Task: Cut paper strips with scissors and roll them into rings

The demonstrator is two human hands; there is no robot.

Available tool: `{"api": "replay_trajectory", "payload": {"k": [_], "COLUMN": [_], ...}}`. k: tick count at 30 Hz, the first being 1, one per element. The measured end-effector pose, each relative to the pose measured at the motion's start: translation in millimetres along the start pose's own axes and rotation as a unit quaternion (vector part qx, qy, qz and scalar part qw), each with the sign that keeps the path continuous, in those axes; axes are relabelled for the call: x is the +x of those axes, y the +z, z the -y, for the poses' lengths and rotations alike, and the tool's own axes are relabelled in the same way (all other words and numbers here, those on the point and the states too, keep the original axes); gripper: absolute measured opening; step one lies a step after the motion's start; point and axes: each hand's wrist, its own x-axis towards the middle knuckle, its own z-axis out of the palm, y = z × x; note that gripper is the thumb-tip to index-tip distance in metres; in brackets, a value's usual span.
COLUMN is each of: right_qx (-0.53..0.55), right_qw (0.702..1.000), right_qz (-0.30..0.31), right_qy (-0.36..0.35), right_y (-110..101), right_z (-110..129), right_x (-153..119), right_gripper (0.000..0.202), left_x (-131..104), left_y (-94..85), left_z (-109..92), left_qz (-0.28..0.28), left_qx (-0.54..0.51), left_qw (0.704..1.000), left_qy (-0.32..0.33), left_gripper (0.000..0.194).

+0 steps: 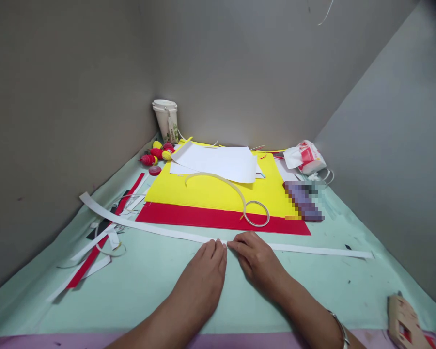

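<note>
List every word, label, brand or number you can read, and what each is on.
No text is legible.
White lidded cup: print on its side, too small to read.
Red-and-white packet: markings too blurred to read.
Purple object: pixelated, so any text is hidden.

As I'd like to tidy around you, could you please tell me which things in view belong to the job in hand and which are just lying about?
In hand:
long white strip, at the left grip and right grip

Seemingly just lying about:
yellow sheet
red sheet
white sheets
coiled pale strip
red strip
pale cup
red-and-white pack
</note>
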Motion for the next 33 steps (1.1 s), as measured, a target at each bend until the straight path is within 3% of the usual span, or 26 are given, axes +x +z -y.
{"api": "replay_trajectory", "payload": {"k": [33], "right_qx": [-0.005], "right_qw": [0.999], "right_qz": [-0.032], "right_qy": [0.001], "right_y": [2.9], "right_z": [0.7], "right_x": [1.0], "right_gripper": [0.024], "left_x": [-0.8], "left_y": [4.3], "left_z": [-4.3], "left_qz": [-0.046], "left_qx": [0.023], "left_qw": [0.999], "left_qy": [0.015], "left_gripper": [0.048]}}
